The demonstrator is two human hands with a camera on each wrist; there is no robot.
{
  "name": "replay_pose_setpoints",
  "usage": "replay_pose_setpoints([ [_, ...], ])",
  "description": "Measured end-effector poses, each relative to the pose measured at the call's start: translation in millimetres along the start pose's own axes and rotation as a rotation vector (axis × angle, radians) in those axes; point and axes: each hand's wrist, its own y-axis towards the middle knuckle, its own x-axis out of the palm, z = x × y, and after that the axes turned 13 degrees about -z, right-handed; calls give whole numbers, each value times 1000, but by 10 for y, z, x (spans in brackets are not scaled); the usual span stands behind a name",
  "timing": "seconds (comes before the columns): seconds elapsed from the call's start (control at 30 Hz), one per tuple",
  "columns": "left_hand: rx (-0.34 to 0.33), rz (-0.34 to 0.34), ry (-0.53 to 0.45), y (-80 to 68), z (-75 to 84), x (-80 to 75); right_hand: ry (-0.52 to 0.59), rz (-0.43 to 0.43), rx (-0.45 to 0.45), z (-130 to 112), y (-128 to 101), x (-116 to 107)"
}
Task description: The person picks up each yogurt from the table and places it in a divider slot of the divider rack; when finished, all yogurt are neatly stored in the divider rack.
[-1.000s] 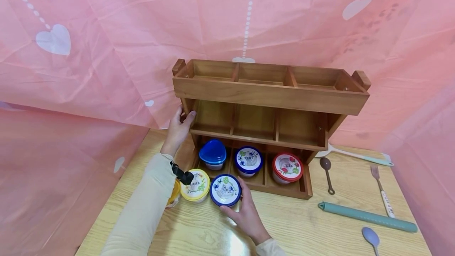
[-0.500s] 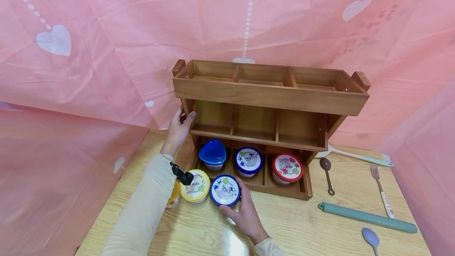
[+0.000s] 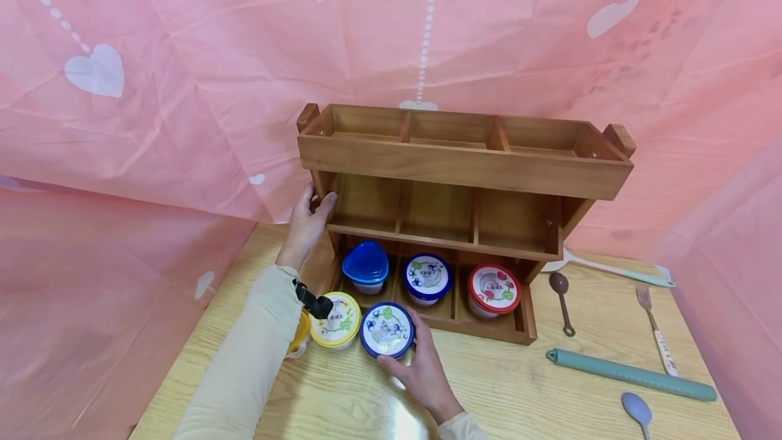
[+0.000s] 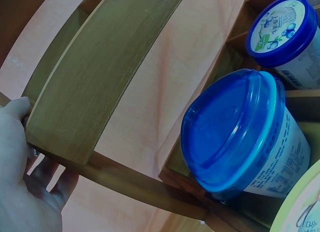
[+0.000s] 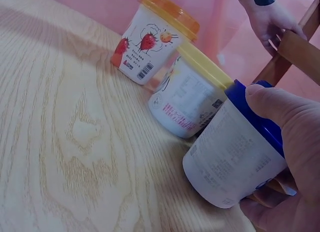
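The wooden rack (image 3: 464, 223), centre frame, is gripped at its left post by the left hand (image 3: 307, 219). Low centre on the desk (image 3: 519, 386), the dark-blue-lidded cup (image 3: 386, 329) is clasped by the right hand (image 3: 421, 372); it is judged light, smooth and slippery, best held around its sides.

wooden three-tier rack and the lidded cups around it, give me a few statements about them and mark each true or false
1. The right hand grips the dark-blue-lidded white cup standing on the table in front of the wooden three-tier rack. True.
2. The left hand rests flat on the light wood table. False: it holds the rack's left side post.
3. The rack's bottom tier holds three cups. True: the blue dome-lidded cup, a second dark-blue-lidded cup and the red-lidded cup.
4. The top tier is full of cups. False: its compartments show none.
5. The yellow-lidded cup stands in the rack. False: it is on the table beside the held cup.
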Motion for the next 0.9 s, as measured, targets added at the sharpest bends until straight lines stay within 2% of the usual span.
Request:
replay_pose_setpoints([
  [0.23,3,1,7,12,-13,3,-1,37,-17,-114,-107,-108],
  [0.43,-7,3,-1,12,-4,0,36,86,-33,-299,-201,-299],
  [0.67,-7,-12,-19,13,-8,-1,52,144,-47,-523,-305,-655],
  [0.9,2,-4,-9,19,-23,-6,106,252,-172,-784,-376,-1049],
])
